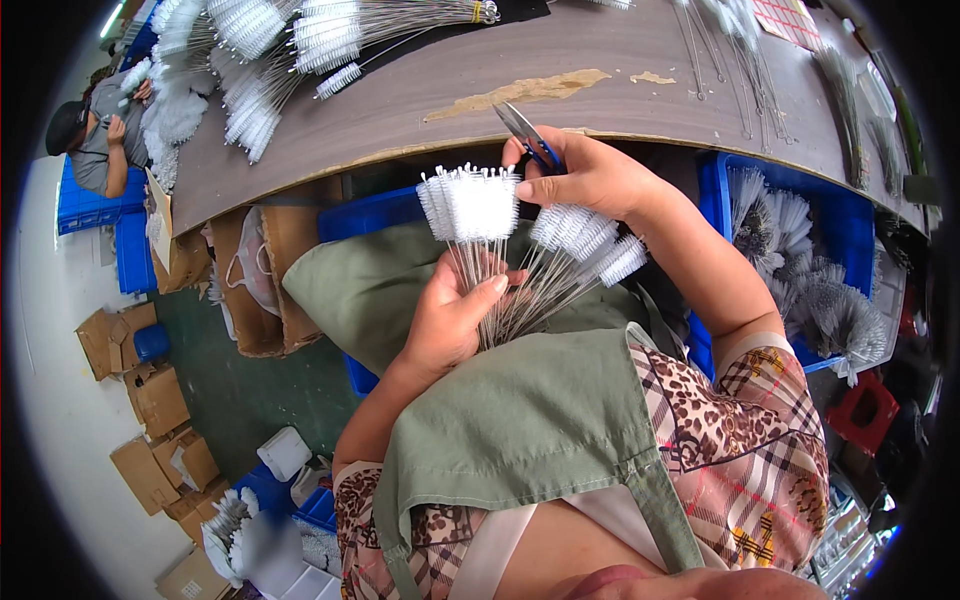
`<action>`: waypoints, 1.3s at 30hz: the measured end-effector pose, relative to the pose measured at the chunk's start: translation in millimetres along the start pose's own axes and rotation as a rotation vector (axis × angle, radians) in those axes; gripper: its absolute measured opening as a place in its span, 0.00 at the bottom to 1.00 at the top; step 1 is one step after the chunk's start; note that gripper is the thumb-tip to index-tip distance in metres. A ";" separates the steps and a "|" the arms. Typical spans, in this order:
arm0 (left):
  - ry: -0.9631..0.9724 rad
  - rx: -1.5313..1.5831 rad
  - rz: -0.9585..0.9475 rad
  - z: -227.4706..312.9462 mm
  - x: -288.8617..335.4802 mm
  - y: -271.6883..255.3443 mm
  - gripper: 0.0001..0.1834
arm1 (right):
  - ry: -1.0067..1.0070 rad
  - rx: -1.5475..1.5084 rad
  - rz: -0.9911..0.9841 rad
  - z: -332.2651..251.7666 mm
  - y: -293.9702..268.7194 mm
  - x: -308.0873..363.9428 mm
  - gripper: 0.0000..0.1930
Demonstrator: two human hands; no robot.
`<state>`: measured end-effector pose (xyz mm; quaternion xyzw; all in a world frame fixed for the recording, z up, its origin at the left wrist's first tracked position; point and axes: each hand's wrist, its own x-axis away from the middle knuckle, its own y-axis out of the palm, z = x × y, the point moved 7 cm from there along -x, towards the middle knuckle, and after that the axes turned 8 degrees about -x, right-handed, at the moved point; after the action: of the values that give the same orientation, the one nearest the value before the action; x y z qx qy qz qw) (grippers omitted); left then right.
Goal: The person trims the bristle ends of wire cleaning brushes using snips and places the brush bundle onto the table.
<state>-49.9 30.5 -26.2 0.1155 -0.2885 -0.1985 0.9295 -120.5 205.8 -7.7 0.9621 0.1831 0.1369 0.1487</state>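
My left hand is closed around the wire stems of a bunch of white bristle brushes, held upright with the heads together. Small pale tips stick up from the heads. A second cluster of white brushes fans out to the right, its stems crossing down beside my left fingers onto the green apron. In my right hand is a pair of scissors with dark blue handles, the blades pointing up and left. My right fingertips are just beside the top of the held bunch.
Ahead runs a brown worktable with a worn edge, heaped with brushes at left and loose wires at right. A blue crate of brushes stands right. Cardboard boxes line the left; another person sits far left.
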 end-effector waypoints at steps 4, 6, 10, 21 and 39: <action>-0.022 -0.005 -0.004 -2.3 0.4 -1.5 0.11 | -0.006 -0.094 -0.010 17.3 -10.8 -6.9 0.15; -0.035 0.019 0.002 -2.8 0.6 -1.7 0.10 | -0.009 -0.135 -0.045 19.1 -9.5 -6.9 0.17; -0.075 0.027 0.020 -1.2 2.6 0.0 0.09 | -0.044 -0.170 -0.051 7.2 -1.4 -2.2 0.18; -0.032 0.025 0.020 1.0 1.4 -0.9 0.09 | -0.112 -0.245 -0.109 -4.7 4.5 10.0 0.15; -0.101 0.168 0.012 -4.9 0.9 -6.1 0.09 | -0.141 -0.269 -0.107 6.6 1.8 -8.1 0.14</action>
<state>-48.2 25.2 -31.8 0.1813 -0.3516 -0.1734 0.9019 -125.1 199.5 -14.8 0.9296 0.2032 0.0841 0.2958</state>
